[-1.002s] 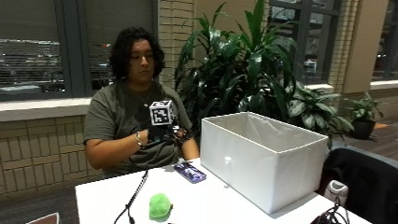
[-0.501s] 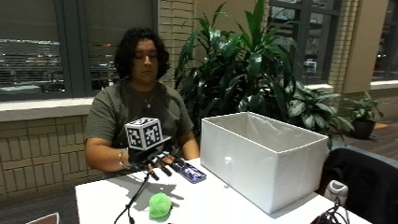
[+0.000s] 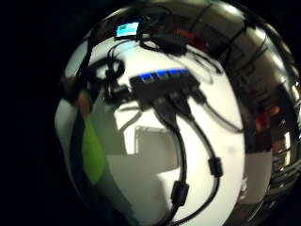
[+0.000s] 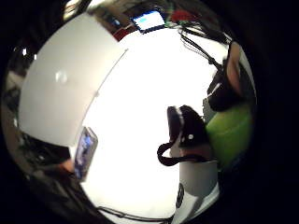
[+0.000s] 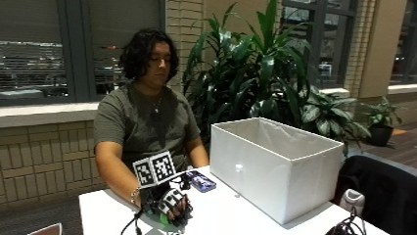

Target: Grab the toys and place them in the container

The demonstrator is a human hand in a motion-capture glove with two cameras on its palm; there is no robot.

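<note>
My gloved right hand point(image 5: 167, 204) is down on the white table point(image 5: 221, 215) near its front edge, on top of a soft green toy point(image 5: 160, 219). Its fingers curl down around the toy, which is mostly hidden under them. The thumb side palm view shows the green toy point(image 4: 231, 133) close against the palm beside a gloved finger point(image 4: 188, 130). It also shows as the green toy point(image 3: 92, 151) in the little finger side view. A small blue and purple toy point(image 5: 200, 181) lies flat on the table between the hand and the white container point(image 5: 280, 169), which stands open-topped to the right.
A black hub with blue lights point(image 3: 164, 84) and several cables lies on the table in front of the hand. More cables point(image 5: 345, 226) lie at the table's right corner. A large plant point(image 5: 261, 73) stands behind the container.
The hand has come down from chest height onto the table and now covers the green toy. The blue and purple toy and the container have not moved.
</note>
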